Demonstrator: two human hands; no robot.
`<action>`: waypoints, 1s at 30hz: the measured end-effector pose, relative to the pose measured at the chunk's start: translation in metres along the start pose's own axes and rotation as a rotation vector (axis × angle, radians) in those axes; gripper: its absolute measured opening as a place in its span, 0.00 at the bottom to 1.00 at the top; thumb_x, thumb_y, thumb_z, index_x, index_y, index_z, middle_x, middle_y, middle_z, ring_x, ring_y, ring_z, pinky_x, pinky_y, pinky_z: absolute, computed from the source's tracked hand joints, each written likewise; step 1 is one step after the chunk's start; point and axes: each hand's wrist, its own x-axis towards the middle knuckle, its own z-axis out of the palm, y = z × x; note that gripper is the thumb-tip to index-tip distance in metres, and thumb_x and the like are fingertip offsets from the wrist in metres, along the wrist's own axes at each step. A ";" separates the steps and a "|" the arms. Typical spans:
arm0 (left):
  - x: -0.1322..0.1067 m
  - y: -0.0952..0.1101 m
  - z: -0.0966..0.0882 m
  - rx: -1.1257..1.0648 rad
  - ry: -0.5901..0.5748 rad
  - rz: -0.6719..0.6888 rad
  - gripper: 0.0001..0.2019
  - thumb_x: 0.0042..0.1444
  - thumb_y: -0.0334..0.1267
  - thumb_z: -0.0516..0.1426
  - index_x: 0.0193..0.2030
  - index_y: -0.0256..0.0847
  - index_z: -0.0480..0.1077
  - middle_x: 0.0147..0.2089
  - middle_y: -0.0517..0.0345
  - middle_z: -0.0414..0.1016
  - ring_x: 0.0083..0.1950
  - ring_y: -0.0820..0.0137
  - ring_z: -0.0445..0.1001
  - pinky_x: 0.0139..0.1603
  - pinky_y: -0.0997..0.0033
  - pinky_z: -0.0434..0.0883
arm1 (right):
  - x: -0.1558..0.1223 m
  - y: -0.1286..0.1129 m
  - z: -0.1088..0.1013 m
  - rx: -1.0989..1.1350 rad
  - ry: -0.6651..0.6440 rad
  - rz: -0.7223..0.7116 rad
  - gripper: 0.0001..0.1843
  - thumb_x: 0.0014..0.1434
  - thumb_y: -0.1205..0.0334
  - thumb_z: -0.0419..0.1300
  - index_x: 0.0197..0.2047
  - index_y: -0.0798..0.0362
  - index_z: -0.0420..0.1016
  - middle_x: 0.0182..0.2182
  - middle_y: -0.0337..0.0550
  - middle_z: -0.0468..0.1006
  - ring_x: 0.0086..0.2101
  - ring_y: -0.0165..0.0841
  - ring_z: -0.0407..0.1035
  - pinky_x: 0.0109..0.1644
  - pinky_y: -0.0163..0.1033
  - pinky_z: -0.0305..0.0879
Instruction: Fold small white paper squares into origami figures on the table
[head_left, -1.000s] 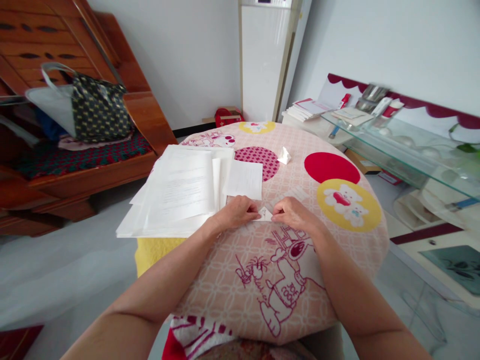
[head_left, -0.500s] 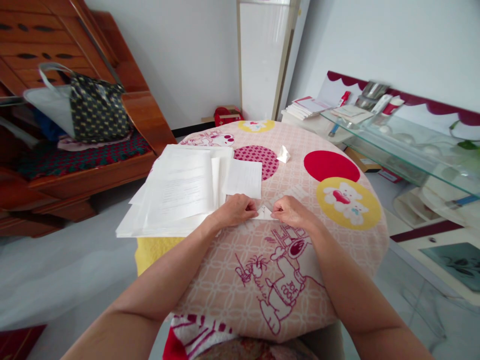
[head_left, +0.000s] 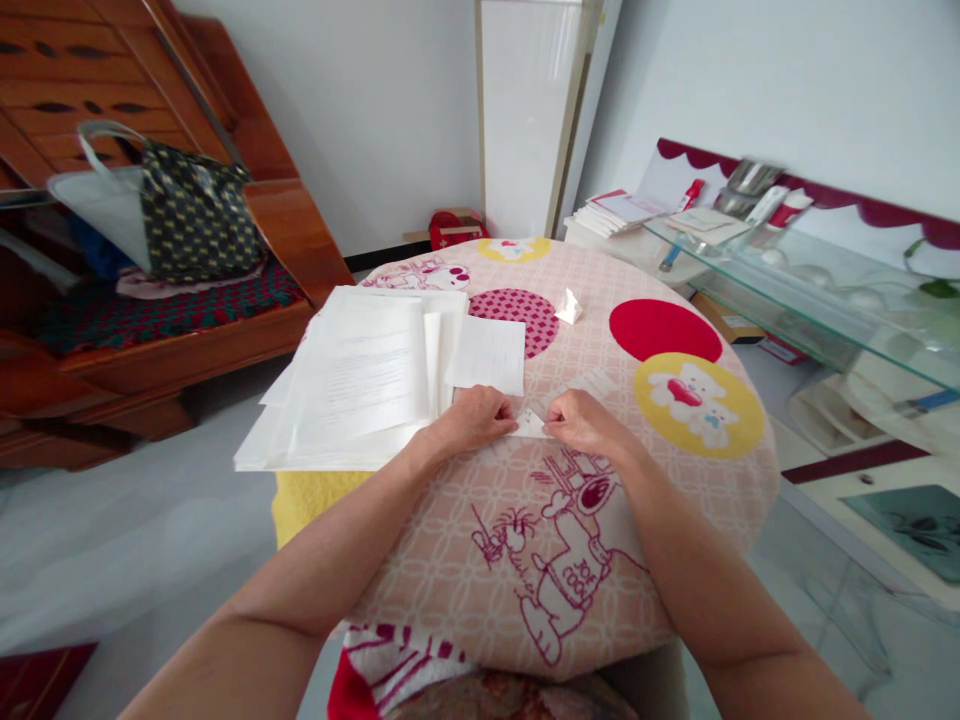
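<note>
A small piece of folded white paper lies on the patterned tablecloth, its visible middle coming to a low point at the top. My left hand is closed on its left end, fingers curled and thumb side inward. On the right end, my right hand grips it the same way. Both ends of the paper are hidden under my fingers. Just beyond my left hand is a loose printed sheet. Farther back stands a small folded white paper shape.
A stack of white printed papers covers the table's left side, overhanging its edge. To the right is a glass shelf with cups and papers. A wooden bench with a patterned bag stands at the left.
Both hands stay in nearly the same place on the folded paper. The view has shifted very slightly; nothing else visibly moved.
</note>
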 end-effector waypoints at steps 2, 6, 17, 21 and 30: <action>0.000 0.002 0.000 0.035 -0.006 -0.013 0.10 0.56 0.40 0.59 0.32 0.37 0.80 0.31 0.53 0.81 0.30 0.70 0.73 0.33 0.72 0.61 | 0.000 -0.001 0.000 -0.004 0.001 0.009 0.07 0.55 0.70 0.61 0.26 0.58 0.79 0.25 0.44 0.78 0.28 0.30 0.69 0.30 0.34 0.54; 0.000 0.005 0.000 0.086 -0.019 -0.023 0.11 0.58 0.40 0.59 0.33 0.36 0.80 0.32 0.52 0.81 0.31 0.68 0.73 0.33 0.71 0.61 | 0.000 -0.003 0.000 -0.012 0.001 0.033 0.07 0.54 0.70 0.61 0.27 0.58 0.79 0.26 0.45 0.79 0.28 0.31 0.70 0.30 0.34 0.55; -0.003 -0.003 0.009 -0.027 0.140 0.245 0.07 0.54 0.29 0.58 0.40 0.36 0.74 0.38 0.54 0.77 0.36 0.70 0.72 0.39 0.73 0.66 | -0.001 -0.007 -0.004 0.083 -0.029 0.107 0.07 0.53 0.70 0.62 0.25 0.58 0.78 0.21 0.41 0.75 0.24 0.28 0.67 0.27 0.32 0.55; -0.002 -0.005 0.013 -0.153 0.095 0.521 0.14 0.57 0.21 0.51 0.42 0.37 0.75 0.44 0.51 0.76 0.43 0.71 0.74 0.45 0.73 0.69 | 0.001 0.001 -0.001 0.147 -0.027 0.131 0.08 0.53 0.69 0.63 0.23 0.57 0.75 0.18 0.39 0.73 0.21 0.28 0.67 0.25 0.32 0.55; 0.004 -0.011 0.015 -0.206 0.010 0.633 0.22 0.55 0.17 0.51 0.44 0.42 0.81 0.44 0.54 0.77 0.44 0.72 0.76 0.46 0.73 0.70 | 0.003 0.005 0.001 0.218 -0.036 0.197 0.09 0.51 0.64 0.67 0.23 0.55 0.73 0.16 0.37 0.71 0.19 0.28 0.67 0.23 0.32 0.56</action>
